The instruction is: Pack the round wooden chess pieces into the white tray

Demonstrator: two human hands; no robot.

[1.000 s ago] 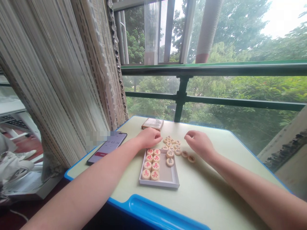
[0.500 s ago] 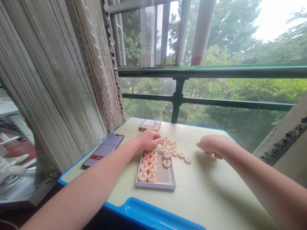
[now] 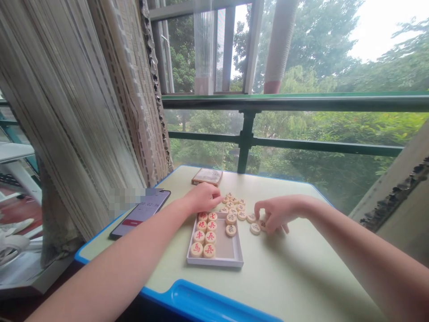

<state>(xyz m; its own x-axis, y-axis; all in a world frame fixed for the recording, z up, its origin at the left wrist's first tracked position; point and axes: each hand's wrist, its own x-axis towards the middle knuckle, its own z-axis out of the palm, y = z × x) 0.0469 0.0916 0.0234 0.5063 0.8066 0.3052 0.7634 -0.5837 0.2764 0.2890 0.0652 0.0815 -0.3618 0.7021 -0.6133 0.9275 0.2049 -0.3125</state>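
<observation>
A shallow white box (image 3: 231, 258) lies on the pale table (image 3: 284, 277) and holds several round wooden chess pieces (image 3: 205, 237) with red characters. Behind it lies a loose heap of more pieces (image 3: 234, 204). My left hand (image 3: 203, 197) rests at the heap's left edge with fingers curled and pinched on the pieces; what it holds is hidden. My right hand (image 3: 276, 213) is low on the table to the right, fingers curled around a piece (image 3: 261, 223) beside another loose piece (image 3: 255, 228).
A phone (image 3: 140, 213) with a lit screen lies at the table's left edge. A small flat box (image 3: 207, 176) sits at the back by the window railing (image 3: 295, 102). A curtain (image 3: 83, 112) hangs on the left. A blue tray lip (image 3: 204, 304) runs along the near edge.
My right hand swung out to the right of the pieces, then came back left and down onto the loose pieces beside the box. My left hand has stayed at the heap.
</observation>
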